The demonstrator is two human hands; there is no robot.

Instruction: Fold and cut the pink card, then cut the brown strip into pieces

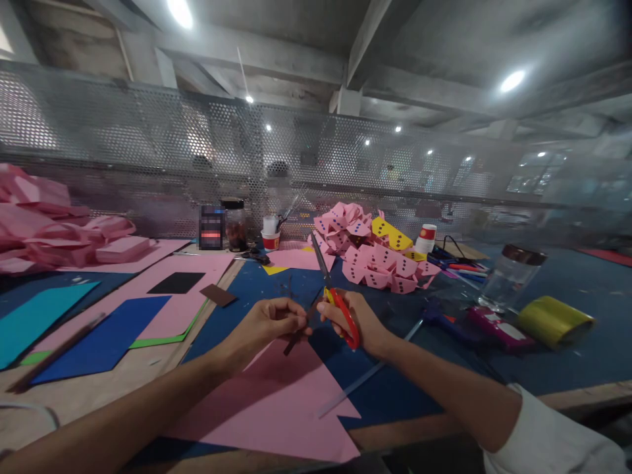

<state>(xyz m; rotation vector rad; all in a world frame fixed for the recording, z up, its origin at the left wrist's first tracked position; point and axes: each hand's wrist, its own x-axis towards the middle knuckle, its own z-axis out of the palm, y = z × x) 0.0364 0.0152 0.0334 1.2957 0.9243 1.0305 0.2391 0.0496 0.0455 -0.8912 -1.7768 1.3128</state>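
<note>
In my right hand (pixel 353 319) is a pair of scissors (pixel 340 309) with red and yellow handles, its blades pointing up and away from me. My left hand (pixel 276 320) pinches a thin dark brown paper strip (pixel 292 343) close to the scissors. The two hands nearly meet over a large pink paper sheet (pixel 276 401) that lies on the blue table mat (pixel 395 388). Whether the blades touch the strip I cannot tell.
Pink folded paper pieces with dots (pixel 380 263) are heaped behind my hands. Coloured sheets, including a blue sheet (pixel 106 339), lie to the left. A clear jar (pixel 511 280), a yellow roll (pixel 555 321) and a glue gun (pixel 449 322) are at the right. Perforated metal panels stand behind.
</note>
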